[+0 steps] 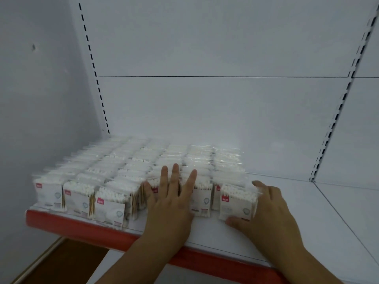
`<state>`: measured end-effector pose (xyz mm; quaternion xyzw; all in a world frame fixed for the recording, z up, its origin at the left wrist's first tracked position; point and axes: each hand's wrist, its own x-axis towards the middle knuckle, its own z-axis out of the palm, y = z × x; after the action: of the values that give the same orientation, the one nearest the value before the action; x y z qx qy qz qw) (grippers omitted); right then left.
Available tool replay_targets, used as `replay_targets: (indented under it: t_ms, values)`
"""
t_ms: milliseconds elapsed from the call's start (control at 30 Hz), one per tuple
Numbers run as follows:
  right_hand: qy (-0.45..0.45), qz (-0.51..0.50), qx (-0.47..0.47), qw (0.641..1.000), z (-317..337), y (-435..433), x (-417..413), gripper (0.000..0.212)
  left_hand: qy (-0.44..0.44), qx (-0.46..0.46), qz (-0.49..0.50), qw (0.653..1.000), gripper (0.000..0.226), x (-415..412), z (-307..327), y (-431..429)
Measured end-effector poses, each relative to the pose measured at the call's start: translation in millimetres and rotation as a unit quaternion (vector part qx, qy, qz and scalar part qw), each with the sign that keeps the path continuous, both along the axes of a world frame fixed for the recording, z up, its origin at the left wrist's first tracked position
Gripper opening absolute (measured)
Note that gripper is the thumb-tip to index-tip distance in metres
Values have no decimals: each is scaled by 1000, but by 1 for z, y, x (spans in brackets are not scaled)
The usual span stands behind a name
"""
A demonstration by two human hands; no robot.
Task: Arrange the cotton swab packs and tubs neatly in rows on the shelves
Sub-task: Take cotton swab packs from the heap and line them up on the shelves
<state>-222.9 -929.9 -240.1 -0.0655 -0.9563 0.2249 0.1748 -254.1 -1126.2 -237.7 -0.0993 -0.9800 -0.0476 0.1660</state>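
Several rows of clear cotton swab packs (114,173) with white labels and small red tags stand upright on the left part of a white shelf (297,222). My left hand (170,203) lies flat with straight, spread fingers against the front packs of the middle rows. My right hand (264,210) grips the front pack of the rightmost row (238,201), thumb under its lower edge and fingers curled round its right side. This pack sits a little forward of its neighbours.
The shelf has a red front strip (82,228) and a white back panel with slotted uprights (338,111) at left and right. A bare shelf surface stretches to the right of the packs. A brown floor (61,261) shows below left.
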Motion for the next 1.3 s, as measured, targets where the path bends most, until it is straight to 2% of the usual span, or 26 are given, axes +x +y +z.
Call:
replay_targets:
  t_ms: [100,200,233,300,367,400,567,667,767,867,967,1000,1133,1233,1300]
  values:
    - [24,23,61,998,5,2,-7,135,-9,-4,-9,1000,107,1,4,-1]
    - [26,48,82,995,11,5,-15,143,32,0,-42,999,118,5,3,-5]
    - [25,57,65,996,12,8,-17,144,57,31,-64,996,112,8,3,-7]
    - [27,78,4,997,11,14,-21,143,115,87,-106,984,72,13,4,-15]
    - [36,88,-40,995,9,19,-24,138,76,100,-91,988,37,17,11,-21]
    - [37,88,-40,995,8,20,-25,135,71,103,-82,989,27,14,8,-25]
    - [2,74,47,996,13,21,-36,137,64,106,-55,991,17,-4,-2,-30]
    - [-30,73,62,995,18,25,-40,142,61,92,-52,992,22,-12,-8,-29]
    - [-9,86,124,988,20,22,-41,141,38,87,-47,994,29,-15,-10,-28]
    - [28,142,174,974,25,16,-42,132,48,81,-40,995,29,-17,-10,-29]
    - [10,194,205,959,24,11,-47,120,63,79,-31,994,21,-16,-8,-29]
    - [1,203,202,958,22,9,-47,116,74,89,-42,992,25,-15,-8,-29]
    - [-17,211,203,956,20,7,-47,100,169,67,-100,978,56,-10,-2,-21]
    - [-11,210,192,959,19,4,-47,96,89,-24,-52,994,104,-15,5,-7]
    - [-7,190,213,958,16,4,-47,94,41,-35,-27,998,106,-27,0,-4]
